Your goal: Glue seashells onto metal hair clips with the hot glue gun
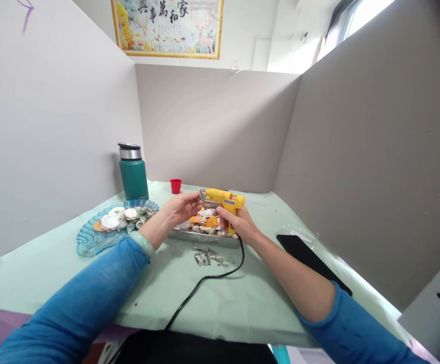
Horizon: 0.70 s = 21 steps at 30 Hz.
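Observation:
My right hand (241,222) is wrapped round the handle of a yellow hot glue gun (223,196), whose nozzle points left. A black cord (208,277) runs from its handle down to the table's front edge. At the nozzle, the fingertips of my left hand (185,208) pinch a small silvery piece (202,194), too small to make out. Below both hands is a shallow metal tray (200,237) holding orange and white seashells (208,221). Several small metal clips (208,257) lie in a loose pile in front of the tray.
A blue scalloped glass plate (87,243) with shells stands at the left. Behind it are a green bottle (134,177) and a red cup (176,186). A flat black object (314,263) lies at the right by clear plastic (303,235). Grey partitions (220,126) surround the table.

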Motion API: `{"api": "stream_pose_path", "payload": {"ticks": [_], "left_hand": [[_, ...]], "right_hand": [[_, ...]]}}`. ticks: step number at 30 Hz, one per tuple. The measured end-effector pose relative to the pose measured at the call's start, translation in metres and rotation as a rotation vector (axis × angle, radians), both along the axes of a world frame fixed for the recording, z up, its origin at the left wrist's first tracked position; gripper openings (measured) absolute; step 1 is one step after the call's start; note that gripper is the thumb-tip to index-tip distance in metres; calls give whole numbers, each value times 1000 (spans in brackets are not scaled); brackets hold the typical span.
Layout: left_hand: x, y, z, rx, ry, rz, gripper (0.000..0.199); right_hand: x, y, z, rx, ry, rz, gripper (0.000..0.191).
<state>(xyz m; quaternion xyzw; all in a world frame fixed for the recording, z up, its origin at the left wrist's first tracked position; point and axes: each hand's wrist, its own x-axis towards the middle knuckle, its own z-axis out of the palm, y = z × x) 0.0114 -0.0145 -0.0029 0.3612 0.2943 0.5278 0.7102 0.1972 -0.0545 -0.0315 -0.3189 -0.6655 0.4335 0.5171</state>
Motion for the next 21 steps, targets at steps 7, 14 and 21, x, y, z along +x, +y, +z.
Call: {"api": "stream_pose_path", "payload": {"ticks": [7, 14, 21], "left_hand": [[-4, 5, -1, 7, -11, 51, 3], [-5, 6, -2, 16, -9, 18, 1], [-7, 8, -2, 26, -23, 34, 2]], "right_hand": [[-1, 0, -1, 4, -31, 10, 28], [0, -1, -1, 10, -42, 15, 28], [1, 2, -5, 22, -36, 35, 26]]}}
